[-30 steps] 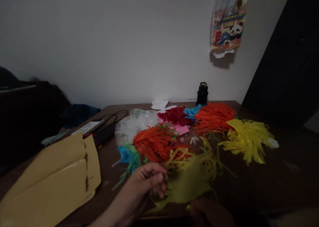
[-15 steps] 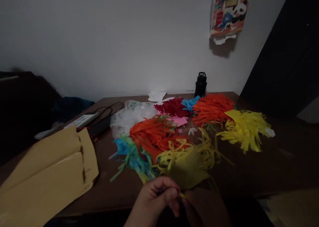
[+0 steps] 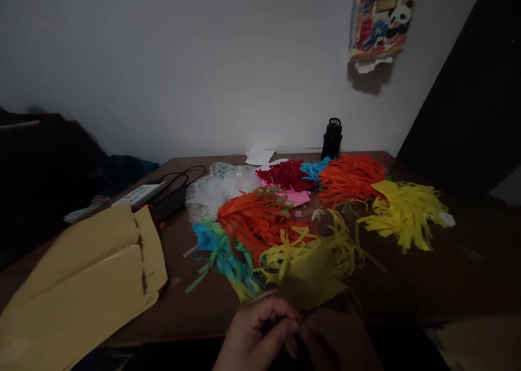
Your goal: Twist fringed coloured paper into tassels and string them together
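At the table's front edge, my left hand is closed, thumb and forefinger pinched together. My right hand, in deep shadow, meets it fingertip to fingertip. A small yellow paper strip is pinched where the fingers meet; most of it is hidden. Just beyond my hands lies a yellow fringed paper sheet with loose curling strips. Touching it are an orange fringed paper bundle and a blue and green one.
A brown padded envelope covers the table's left side. Behind lie a clear plastic bag, a crimson fringe, another orange bundle and a bright yellow one. A black bottle stands near the wall. A power strip sits left.
The whole view has shifted slightly, so things sit a little further right. My hands stay together, and less of the yellow strip shows between the fingertips.
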The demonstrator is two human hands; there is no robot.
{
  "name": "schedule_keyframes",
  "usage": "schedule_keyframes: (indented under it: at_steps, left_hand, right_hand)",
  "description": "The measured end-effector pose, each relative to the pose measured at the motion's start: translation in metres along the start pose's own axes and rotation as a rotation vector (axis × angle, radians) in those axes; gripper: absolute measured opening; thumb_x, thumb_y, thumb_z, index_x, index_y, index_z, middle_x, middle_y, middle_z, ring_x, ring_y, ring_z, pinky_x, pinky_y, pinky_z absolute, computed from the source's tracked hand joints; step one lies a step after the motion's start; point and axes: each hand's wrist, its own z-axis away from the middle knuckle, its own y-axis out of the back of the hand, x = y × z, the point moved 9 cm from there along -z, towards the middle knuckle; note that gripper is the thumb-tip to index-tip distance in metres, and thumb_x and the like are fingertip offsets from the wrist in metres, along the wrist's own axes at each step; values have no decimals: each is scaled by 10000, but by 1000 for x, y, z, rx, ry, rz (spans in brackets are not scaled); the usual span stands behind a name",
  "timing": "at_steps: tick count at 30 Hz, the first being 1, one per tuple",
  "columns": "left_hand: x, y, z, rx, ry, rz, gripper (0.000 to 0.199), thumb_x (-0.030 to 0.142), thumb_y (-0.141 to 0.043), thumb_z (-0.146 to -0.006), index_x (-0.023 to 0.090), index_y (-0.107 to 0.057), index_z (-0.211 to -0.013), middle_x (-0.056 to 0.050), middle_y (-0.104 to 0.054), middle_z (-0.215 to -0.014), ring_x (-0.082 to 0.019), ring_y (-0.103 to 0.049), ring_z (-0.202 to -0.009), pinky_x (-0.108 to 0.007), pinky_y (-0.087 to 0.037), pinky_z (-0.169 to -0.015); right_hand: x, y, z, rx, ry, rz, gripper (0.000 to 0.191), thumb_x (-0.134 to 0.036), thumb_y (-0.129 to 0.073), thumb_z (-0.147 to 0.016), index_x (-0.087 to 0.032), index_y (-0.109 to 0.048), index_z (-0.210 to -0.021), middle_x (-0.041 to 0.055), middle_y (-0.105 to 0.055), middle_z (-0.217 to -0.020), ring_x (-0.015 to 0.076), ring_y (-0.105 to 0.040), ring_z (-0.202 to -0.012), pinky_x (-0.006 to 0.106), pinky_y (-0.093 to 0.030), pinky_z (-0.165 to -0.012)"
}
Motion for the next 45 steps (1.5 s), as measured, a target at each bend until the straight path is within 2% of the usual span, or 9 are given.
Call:
schedule_keyframes:
  at_steps: [4, 7, 12, 17, 23, 28, 34, 40, 45]
  left_hand:
    - [-9, -6, 0, -33, 122, 104, 456, 602, -704, -744, 154, -645, -680, 26, -613, -545, -94, -598, -462, -180, -414, -514]
    - [-12, -4, -2, -2, 162, 138, 466, 607, -734, -707, 155, -627, -680, 30, -615, -516, -88, -577, -441, -177, -407, -501]
    - [-17, 1, -4, 55, 194, 172, 490, 636, -727, -692, 161, -604, -678, 35, -599, -466, -92, -558, -424, -184, -419, -491]
    - [-23, 3, 0, 63, 174, 141, 461, 600, -727, -723, 154, -610, -702, 41, -605, -490, -81, -573, -431, -169, -403, -500]
    - [-27, 2, 2, 28, 126, 100, 383, 542, -669, -815, 165, -621, -765, 14, -665, -533, -109, -624, -481, -189, -447, -537]
    - [-25, 5, 4, 33, 103, 17, 329, 486, -642, -855, 173, -625, -756, -6, -689, -560, -124, -646, -525, -197, -468, -567]
    - [-2, 7, 6, 83, -65, -214, 224, 321, -597, -894, 182, -639, -723, -2, -662, -556, -118, -619, -512, -188, -450, -553]
    - [19, 4, 8, 81, -241, -415, 207, 202, -610, -869, 205, -645, -665, -8, -682, -577, -139, -618, -558, -204, -450, -562]
    - [21, 5, 8, 82, -258, -415, 215, 191, -605, -875, 207, -637, -663, -2, -683, -582, -134, -631, -560, -197, -460, -574]
  right_hand:
    - [11, -6, 1, -114, -135, -158, 369, -354, -371, -1025, -223, -575, -748, -52, -625, -605, 66, -596, -515, 135, -412, -508]
    - [13, -7, 3, -103, -116, -143, 394, -423, -354, -1024, -228, -591, -777, -39, -659, -633, 81, -637, -537, 131, -463, -533]
    - [1, 13, 4, 118, 9, 102, 309, -447, -424, -999, -218, -582, -1131, 21, -751, -821, 145, -724, -677, 186, -562, -639]
    - [-20, 25, 3, 261, 162, 165, 204, -226, -408, -1018, -217, -611, -1018, 5, -731, -705, 126, -705, -628, 190, -549, -635]
    - [-14, 14, 4, 178, 153, 62, 198, -253, -413, -1021, -226, -604, -976, -22, -702, -661, 100, -683, -568, 156, -525, -592]
    - [14, 9, 2, 79, -171, -89, 341, -501, -394, -996, -250, -608, -909, -29, -688, -673, 91, -669, -546, 115, -513, -530]
    - [-3, 8, 2, 58, 33, 90, 335, -325, -384, -1017, -245, -634, -810, -31, -665, -611, 93, -648, -520, 136, -524, -589]
    - [10, 3, 7, 3, -85, -9, 317, -353, -435, -998, -244, -649, -791, -31, -665, -607, 91, -641, -505, 131, -519, -555]
    - [18, -1, 10, -100, -117, -162, 170, -339, -521, -966, -247, -661, -992, -16, -724, -792, 102, -693, -677, 138, -527, -653]
